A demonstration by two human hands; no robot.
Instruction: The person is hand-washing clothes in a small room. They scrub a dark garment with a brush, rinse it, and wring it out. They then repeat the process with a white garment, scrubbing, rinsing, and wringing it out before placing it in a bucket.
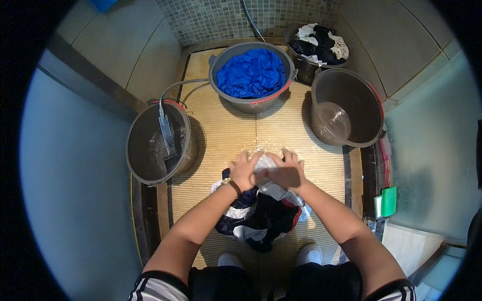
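Observation:
A pile of wet-looking dark, white and red-edged clothes (pixel 271 214) lies on the ribbed floor before my feet. My left hand (pixel 244 173), with a watch at the wrist, rests on the far side of the pile, fingers spread. Beside it my right hand (pixel 288 171) presses on the same far side. Between the two hands is a bunched light grey or white cloth (pixel 266 161), touched by both. The fingers are somewhat blurred, and whether either hand grips the cloth does not show.
A bucket with blue cloth (pixel 250 73) stands ahead. At left, a shower head (pixel 167 135) hangs inside a dark bucket (pixel 194 150). An uncovered bucket (pixel 367 109) stands right, with a bucket of clothes (pixel 307 69) behind it. A green object (pixel 388 201) lies at the right edge.

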